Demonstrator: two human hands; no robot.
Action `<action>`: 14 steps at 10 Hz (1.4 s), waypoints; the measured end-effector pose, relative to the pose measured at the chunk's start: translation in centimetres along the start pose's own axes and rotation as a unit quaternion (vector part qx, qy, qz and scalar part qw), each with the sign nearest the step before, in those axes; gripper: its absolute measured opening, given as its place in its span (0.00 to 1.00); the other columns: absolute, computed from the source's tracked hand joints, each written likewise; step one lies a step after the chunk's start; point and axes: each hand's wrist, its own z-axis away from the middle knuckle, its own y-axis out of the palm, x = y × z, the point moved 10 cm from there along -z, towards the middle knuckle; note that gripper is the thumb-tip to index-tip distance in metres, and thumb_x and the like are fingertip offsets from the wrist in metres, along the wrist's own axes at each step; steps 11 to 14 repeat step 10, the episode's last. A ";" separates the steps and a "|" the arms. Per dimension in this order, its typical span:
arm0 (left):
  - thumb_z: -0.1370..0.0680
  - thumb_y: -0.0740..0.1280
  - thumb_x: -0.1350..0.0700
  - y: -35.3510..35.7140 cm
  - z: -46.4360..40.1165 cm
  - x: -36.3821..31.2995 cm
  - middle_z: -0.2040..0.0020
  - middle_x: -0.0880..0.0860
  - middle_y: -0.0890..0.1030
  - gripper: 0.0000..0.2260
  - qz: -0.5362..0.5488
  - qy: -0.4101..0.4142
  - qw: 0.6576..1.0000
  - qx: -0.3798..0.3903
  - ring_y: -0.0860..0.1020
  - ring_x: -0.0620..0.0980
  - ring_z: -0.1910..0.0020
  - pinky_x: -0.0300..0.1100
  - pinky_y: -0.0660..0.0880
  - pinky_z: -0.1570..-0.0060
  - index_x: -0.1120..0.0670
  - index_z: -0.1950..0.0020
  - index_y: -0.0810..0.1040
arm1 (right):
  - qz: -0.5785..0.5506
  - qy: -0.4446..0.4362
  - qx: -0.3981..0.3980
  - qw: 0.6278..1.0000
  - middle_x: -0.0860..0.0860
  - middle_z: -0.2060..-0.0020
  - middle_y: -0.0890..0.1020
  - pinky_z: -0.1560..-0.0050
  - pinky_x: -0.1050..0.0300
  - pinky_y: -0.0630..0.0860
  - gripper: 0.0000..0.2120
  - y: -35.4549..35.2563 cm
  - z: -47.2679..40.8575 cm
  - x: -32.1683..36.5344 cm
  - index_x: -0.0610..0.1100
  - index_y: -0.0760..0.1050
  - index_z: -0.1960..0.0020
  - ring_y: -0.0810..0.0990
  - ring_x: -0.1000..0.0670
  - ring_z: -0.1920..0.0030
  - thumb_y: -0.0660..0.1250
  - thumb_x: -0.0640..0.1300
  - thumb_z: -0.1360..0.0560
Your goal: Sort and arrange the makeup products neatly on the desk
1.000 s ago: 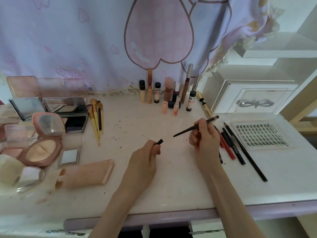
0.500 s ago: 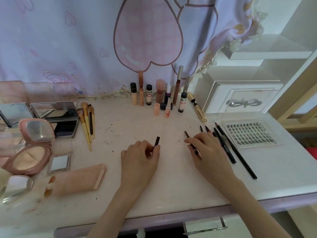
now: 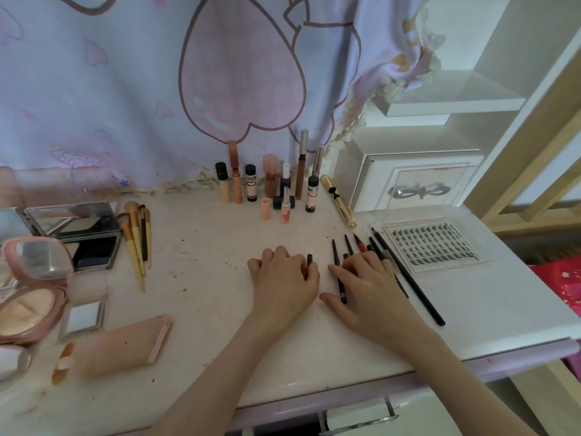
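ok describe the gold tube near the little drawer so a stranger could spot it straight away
Start at the white drawer box at the desk's back right. Just to its left, the gold tube lies flat, angled toward the lash tray. Unlike the bottles standing beside it, it is shiny gold and lying down.

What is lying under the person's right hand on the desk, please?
Under the right hand lie dark pencils in a row, tips pointing away; a red one shows too. Their middle parts are covered by the fingers.
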 end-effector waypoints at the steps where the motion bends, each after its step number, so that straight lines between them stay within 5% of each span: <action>1: 0.22 0.55 0.45 0.1 -0.1 -0.2 0.59 0.48 0.69 0.15 -0.014 0.005 1.000 0.001 0.67 0.49 0.52 0.45 0.58 0.50 0.51 0.63 0.72 | -0.007 0.010 0.004 1.000 0.51 0.59 0.77 0.55 0.50 0.73 0.23 0.0 0.2 -0.4 0.45 0.81 0.50 0.76 0.47 0.56 0.57 0.61 0.29; 3: 0.22 0.55 0.44 0.6 0.2 -1.1 0.57 0.47 0.70 0.15 0.010 0.033 0.999 -0.008 0.67 0.48 0.51 0.44 0.57 0.51 0.50 0.61 0.73 | -0.006 0.027 -0.017 0.999 0.51 0.55 0.79 0.55 0.52 0.72 0.19 -0.4 0.2 -1.4 0.46 0.81 0.53 0.76 0.48 0.52 0.55 0.54 0.26; 5: 0.22 0.58 0.47 0.9 1.1 -2.4 0.46 0.47 0.69 0.10 0.022 0.110 0.994 -0.006 0.65 0.48 0.43 0.42 0.55 0.45 0.49 0.46 0.73 | -0.009 0.031 -0.012 0.999 0.46 0.44 0.82 0.38 0.41 0.69 0.20 0.7 0.5 -2.2 0.40 0.80 0.45 0.77 0.43 0.39 0.54 0.48 0.25; 7: 0.27 0.44 0.41 2.0 1.8 -3.7 0.37 0.47 0.68 0.27 -0.004 0.198 0.980 0.018 0.62 0.48 0.35 0.43 0.53 0.38 0.46 0.35 0.70 | -0.016 0.035 -0.011 0.999 0.43 0.40 0.79 0.31 0.53 0.54 0.24 1.3 0.9 -2.5 0.37 0.77 0.40 0.74 0.41 0.36 0.52 0.51 0.23; 9: 0.29 0.34 0.40 2.8 2.4 -3.4 0.26 0.47 0.59 0.34 -0.064 0.228 0.969 0.075 0.53 0.49 0.27 0.45 0.47 0.30 0.45 0.27 0.59 | -0.032 0.034 0.004 0.999 0.42 0.39 0.78 0.32 0.55 0.51 0.25 1.6 1.0 -2.4 0.36 0.75 0.37 0.73 0.41 0.35 0.50 0.51 0.22; 10: 0.21 0.42 0.44 2.7 2.8 -2.4 0.24 0.47 0.53 0.23 -0.084 0.220 0.967 0.096 0.48 0.47 0.25 0.46 0.42 0.28 0.45 0.25 0.54 | -0.043 0.034 -0.015 0.998 0.42 0.37 0.76 0.31 0.55 0.52 0.27 1.4 0.7 -2.0 0.36 0.73 0.36 0.72 0.42 0.34 0.46 0.53 0.19; 14: 0.21 0.42 0.44 2.7 2.8 -2.4 0.24 0.47 0.53 0.23 -0.084 0.220 0.967 0.096 0.48 0.47 0.25 0.46 0.42 0.28 0.45 0.25 0.54 | -0.043 0.034 -0.015 0.998 0.42 0.37 0.76 0.31 0.55 0.52 0.27 1.4 0.7 -2.0 0.36 0.73 0.36 0.72 0.42 0.34 0.46 0.53 0.19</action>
